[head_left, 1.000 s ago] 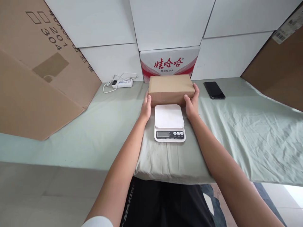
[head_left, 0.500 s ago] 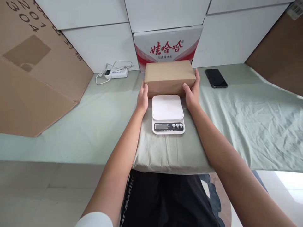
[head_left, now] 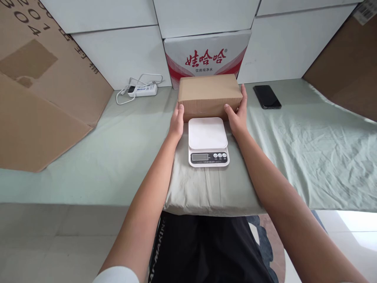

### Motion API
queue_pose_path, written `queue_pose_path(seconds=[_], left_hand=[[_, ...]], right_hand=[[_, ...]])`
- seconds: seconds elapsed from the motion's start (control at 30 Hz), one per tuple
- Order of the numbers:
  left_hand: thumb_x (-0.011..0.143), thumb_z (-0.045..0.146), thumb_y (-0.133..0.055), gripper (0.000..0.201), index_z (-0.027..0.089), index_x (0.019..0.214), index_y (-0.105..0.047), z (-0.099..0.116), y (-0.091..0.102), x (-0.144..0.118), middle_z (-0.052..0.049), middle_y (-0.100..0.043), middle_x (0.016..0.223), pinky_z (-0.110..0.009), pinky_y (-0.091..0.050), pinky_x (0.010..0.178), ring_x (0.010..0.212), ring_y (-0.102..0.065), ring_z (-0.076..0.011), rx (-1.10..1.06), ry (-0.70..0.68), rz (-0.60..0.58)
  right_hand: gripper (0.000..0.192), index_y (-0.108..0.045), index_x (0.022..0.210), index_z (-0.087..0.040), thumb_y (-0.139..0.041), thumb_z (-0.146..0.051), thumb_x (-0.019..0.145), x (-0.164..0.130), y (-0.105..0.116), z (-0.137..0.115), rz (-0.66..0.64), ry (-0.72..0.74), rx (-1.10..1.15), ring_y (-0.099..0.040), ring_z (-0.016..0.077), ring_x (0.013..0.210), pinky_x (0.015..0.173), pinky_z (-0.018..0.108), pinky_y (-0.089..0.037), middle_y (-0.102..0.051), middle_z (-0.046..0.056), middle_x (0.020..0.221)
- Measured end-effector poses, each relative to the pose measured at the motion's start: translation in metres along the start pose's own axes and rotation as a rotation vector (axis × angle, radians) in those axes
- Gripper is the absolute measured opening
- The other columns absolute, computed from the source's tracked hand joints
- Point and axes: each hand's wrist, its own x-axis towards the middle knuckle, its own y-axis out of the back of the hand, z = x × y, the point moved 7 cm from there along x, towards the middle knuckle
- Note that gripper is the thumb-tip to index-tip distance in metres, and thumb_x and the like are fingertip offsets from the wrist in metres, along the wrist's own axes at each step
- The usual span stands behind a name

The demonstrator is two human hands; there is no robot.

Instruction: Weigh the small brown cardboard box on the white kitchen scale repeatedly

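From the head view, your left hand (head_left: 176, 122) is pressed flat against the left end of the brown cardboard box (head_left: 209, 94), fingers extended along its side, thumb near the front lower corner. Your right hand (head_left: 238, 114) clasps the right end — fingers running up the side to the top edge, thumb hooked onto the front face. Both hands grip the box between them.

The box sits at the far side of the table (head_left: 123, 157), which is covered in a pale green cloth, and lies lengthwise across your line of sight. Whether its underside rests on the cloth or is just lifted off it, you cannot tell from here. Just in front of it stands a white kitchen scale (head_left: 207, 141), platform bare, its display and buttons facing you — the box's front face is just behind the platform's rear edge.

Directly behind the box is a white carton with red lettering (head_left: 206, 55). A black phone (head_left: 266, 96) lies to the right, a white power strip (head_left: 141, 90) with its cable to the left, and a large leaning cardboard sheet (head_left: 44, 90) further left.
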Motion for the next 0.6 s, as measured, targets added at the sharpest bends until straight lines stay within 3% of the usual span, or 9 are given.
queue_pose_path(seconds=[0.4, 0.6], left_hand=[[0.095, 0.094, -0.043, 0.091, 0.032, 0.16, -0.059, 0.004, -0.003, -0.001, -0.006, -0.06, 0.171, -0.043, -0.034, 0.14, 0.169, -0.044, -0.0315, 0.015, 0.015, -0.029], [0.098, 0.092, -0.041, 0.092, 0.03, 0.164, -0.053, 0.012, -0.006, -0.005, -0.008, -0.059, 0.172, -0.042, -0.034, 0.139, 0.169, -0.045, -0.0306, 0.008, -0.027, -0.023]], right_hand=[[0.11, -0.018, 0.178, -0.036, -0.074, -0.071, 0.089, -0.001, 0.0, -0.005, 0.017, -0.041, -0.008, -0.034, 0.0358, 0.174, 0.145, 0.062, -0.029, -0.036, 0.007, 0.185], [0.126, -0.008, 0.179, -0.032, -0.074, -0.08, 0.083, -0.002, 0.001, -0.007, 0.053, -0.049, 0.04, -0.041, 0.0374, 0.17, 0.143, 0.062, -0.032, -0.041, 0.013, 0.181]])
